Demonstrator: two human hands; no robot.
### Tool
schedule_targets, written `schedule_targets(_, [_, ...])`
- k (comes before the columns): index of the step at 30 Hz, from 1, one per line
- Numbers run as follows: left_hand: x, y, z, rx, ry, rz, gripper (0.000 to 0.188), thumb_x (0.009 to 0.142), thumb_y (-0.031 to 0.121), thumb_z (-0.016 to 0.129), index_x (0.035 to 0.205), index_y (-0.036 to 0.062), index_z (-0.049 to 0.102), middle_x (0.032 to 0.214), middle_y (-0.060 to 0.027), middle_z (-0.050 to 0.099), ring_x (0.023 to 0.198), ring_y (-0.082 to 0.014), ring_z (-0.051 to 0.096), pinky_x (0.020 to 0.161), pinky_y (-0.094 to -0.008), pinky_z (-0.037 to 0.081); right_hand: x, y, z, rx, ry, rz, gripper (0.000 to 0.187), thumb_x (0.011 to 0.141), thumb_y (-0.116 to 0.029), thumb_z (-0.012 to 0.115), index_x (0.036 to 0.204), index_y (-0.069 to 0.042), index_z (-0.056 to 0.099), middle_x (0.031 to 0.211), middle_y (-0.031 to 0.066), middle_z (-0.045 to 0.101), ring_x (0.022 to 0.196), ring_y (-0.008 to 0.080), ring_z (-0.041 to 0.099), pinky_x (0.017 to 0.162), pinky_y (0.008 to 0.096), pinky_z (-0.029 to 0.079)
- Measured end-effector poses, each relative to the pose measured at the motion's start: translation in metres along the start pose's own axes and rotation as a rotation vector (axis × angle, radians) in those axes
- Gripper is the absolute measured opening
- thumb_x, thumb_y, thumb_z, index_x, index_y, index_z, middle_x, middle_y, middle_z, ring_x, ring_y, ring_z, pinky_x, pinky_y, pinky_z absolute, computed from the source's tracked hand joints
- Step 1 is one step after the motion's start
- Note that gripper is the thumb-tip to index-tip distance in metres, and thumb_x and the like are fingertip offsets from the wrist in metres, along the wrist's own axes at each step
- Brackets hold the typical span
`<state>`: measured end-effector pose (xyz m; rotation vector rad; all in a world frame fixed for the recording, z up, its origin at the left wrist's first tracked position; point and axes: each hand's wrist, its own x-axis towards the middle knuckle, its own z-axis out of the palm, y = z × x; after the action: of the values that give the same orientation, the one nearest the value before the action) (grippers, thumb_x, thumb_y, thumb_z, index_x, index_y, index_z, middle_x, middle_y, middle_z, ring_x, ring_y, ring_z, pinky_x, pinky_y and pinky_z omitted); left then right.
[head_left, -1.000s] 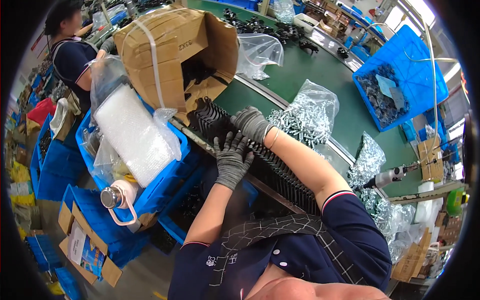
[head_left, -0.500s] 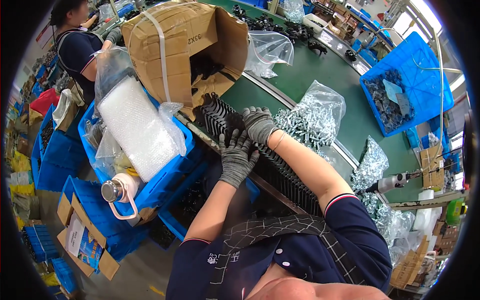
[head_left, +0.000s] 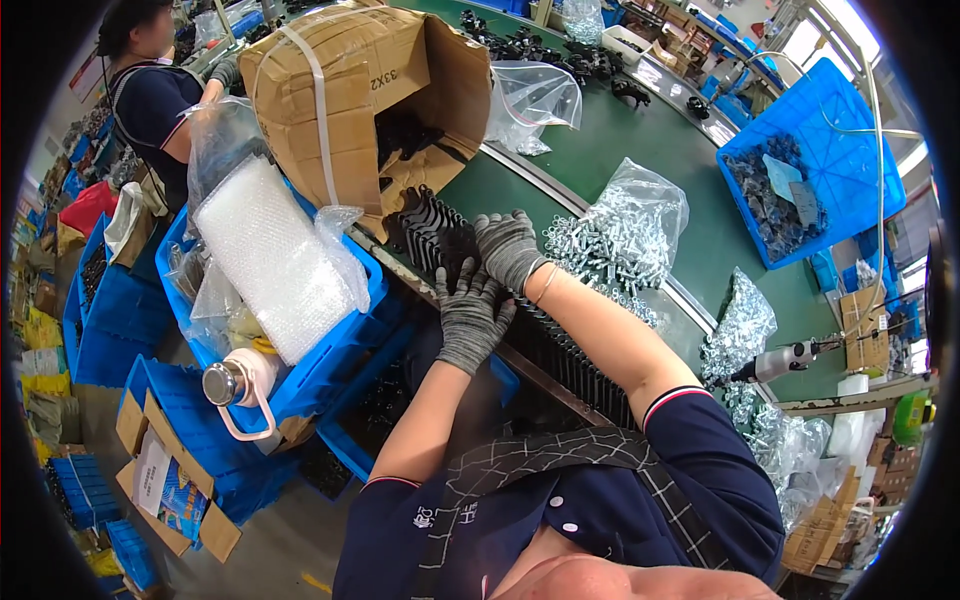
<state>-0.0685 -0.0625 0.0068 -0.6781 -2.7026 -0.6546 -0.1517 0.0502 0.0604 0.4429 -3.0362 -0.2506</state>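
A long row of thin black parts stands packed along the near edge of the green worktop, running from the carton down toward my chest. My left hand, in a grey striped glove, lies on the near side of this row with its fingers spread and stretched forward. Their tips touch a dark piece in the row. Gloved the same way, my right hand bends its fingers over the row's far side beside that piece. Its fingertips are hidden, as is the row beneath both hands.
A tipped carton with black parts inside stands beyond the row. Silver metal fittings spill from a clear bag at right. A blue bin sits farther right, near a power driver. Bubble wrap and a flask lie left.
My right hand has shifted slightly left along the row, closer to my left hand. The left hand has barely moved.
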Motion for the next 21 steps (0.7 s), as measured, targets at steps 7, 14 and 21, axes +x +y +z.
schedule_targets(7, [0.000,0.000,0.001,-0.008,0.018,-0.005,0.047,0.082,0.039,0.060,0.123,0.0152,0.059,0.133,-0.0080,0.054,0.136,-0.0290,0.035,0.114,-0.0570,0.006,0.002,0.005,0.001,0.072,-0.092,0.023,0.033,0.085,-0.026,0.057,0.112,-0.005,0.055,0.108,0.0145,0.063,0.102,0.0292,0.062,0.094,0.0456,0.040])
schedule_targets(14, [0.000,-0.001,0.001,0.010,0.000,-0.002,0.048,0.082,0.039,0.061,0.124,0.0153,0.059,0.134,-0.0078,0.053,0.136,-0.0291,0.036,0.114,-0.0572,0.007,0.004,0.007,0.002,0.004,-0.077,-0.025,0.034,0.086,-0.030,0.058,0.110,-0.006,0.056,0.108,0.0145,0.063,0.102,0.0292,0.062,0.093,0.0459,0.039])
schedule_targets(21, [0.000,0.001,-0.002,0.000,-0.005,-0.015,0.050,0.082,0.039,0.061,0.125,0.0153,0.058,0.135,-0.0078,0.052,0.136,-0.0292,0.035,0.114,-0.0573,0.006,-0.006,0.009,0.006,0.089,0.010,-0.017,0.031,0.085,-0.024,0.056,0.110,-0.006,0.056,0.108,0.0144,0.063,0.103,0.0285,0.061,0.093,0.0466,0.039])
